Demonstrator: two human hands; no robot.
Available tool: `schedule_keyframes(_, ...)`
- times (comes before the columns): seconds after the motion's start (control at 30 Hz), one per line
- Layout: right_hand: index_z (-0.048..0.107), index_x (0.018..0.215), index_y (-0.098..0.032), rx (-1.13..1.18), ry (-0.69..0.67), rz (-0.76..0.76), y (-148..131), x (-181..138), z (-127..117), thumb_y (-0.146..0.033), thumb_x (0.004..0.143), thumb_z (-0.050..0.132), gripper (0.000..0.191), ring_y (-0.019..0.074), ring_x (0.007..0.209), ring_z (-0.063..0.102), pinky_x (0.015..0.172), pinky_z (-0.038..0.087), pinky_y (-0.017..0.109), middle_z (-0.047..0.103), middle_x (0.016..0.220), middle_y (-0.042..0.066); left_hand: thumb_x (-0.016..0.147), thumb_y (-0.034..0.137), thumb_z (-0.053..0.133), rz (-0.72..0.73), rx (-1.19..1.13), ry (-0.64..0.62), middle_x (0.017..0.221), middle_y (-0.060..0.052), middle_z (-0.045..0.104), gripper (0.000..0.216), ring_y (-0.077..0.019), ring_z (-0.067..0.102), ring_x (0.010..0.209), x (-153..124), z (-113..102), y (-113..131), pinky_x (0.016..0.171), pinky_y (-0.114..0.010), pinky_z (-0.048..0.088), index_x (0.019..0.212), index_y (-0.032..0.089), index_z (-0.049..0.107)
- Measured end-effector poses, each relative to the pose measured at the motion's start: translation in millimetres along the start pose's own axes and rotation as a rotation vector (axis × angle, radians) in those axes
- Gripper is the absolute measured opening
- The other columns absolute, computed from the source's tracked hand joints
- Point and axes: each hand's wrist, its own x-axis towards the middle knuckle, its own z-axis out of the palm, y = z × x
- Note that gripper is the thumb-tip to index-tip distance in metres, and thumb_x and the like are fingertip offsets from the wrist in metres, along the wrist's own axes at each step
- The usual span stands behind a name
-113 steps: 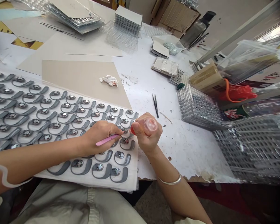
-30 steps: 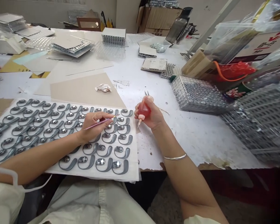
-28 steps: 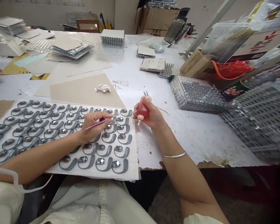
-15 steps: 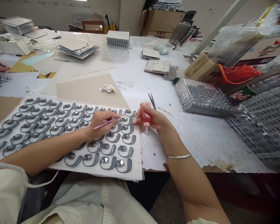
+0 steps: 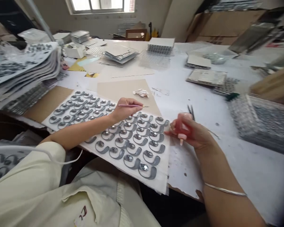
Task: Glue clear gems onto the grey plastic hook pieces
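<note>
My left hand point(image 5: 126, 110) pinches a thin pink stick tool point(image 5: 130, 106) with a fine tip, just above the far edge of the white sheet. My right hand point(image 5: 198, 132) is wrapped round a small pink squeeze bottle point(image 5: 183, 125), nozzle down, right of the sheet; it is blurred. Rows of grey curved pieces point(image 5: 153, 172), each with a round shiny stone, lie on the white sheet point(image 5: 164, 185). My left forearm covers some of them.
Behind my right hand lie black tweezers point(image 5: 191, 111). A crumpled tissue point(image 5: 141, 93) rests on beige card point(image 5: 123, 86). Stacked sheets of parts point(image 5: 26, 69) rise at left, and clear trays point(image 5: 262, 119) at right. More stacked trays point(image 5: 160, 47) stand at the back.
My view has swung left, bringing a window and stacked sheets into sight. My left hand has moved with the pink tool toward the sheet's far edge. The right hand keeps the bottle.
</note>
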Motion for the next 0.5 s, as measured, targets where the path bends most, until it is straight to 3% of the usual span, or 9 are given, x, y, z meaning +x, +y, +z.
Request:
schedule_keyframes(0.27, 0.052, 0.061, -0.023, -0.017, 0.139, -0.053, -5, 3, -6, -0.056, 0.053, 0.083, 0.046, 0.0184, 0.055, 0.058, 0.075, 0.058, 0.050, 0.058, 0.062, 0.000, 0.070, 0.024, 0.074, 0.205, 0.007, 0.179, 0.061, -0.001, 0.063, 0.020, -0.0066, 0.049, 0.043, -3, -48, 17, 0.043, -0.020, 0.041, 0.083, 0.009, 0.072)
schedule_keyframes(0.43, 0.046, 0.057, -0.020, 0.081, 0.148, -0.130, -22, -22, -17, -0.054, 0.060, 0.080, 0.049, 0.0169, 0.056, 0.059, 0.070, 0.055, 0.055, 0.055, 0.059, -0.003, 0.074, 0.031, 0.074, 0.270, 0.279, 0.350, 0.062, 0.000, 0.066, 0.019, -0.0115, 0.056, 0.049, -50, -58, 12, 0.048, -0.026, 0.046, 0.088, 0.018, 0.075)
schedule_keyframes(0.5, 0.044, 0.055, -0.018, 0.109, 0.127, -0.125, -23, -27, -19, -0.055, 0.061, 0.079, 0.051, 0.0143, 0.056, 0.056, 0.068, 0.055, 0.053, 0.050, 0.055, -0.004, 0.076, 0.032, 0.073, 0.320, 0.451, 0.502, 0.079, 0.002, 0.072, 0.017, -0.0175, 0.063, 0.065, -77, -74, 2, 0.062, -0.035, 0.053, 0.092, 0.026, 0.074)
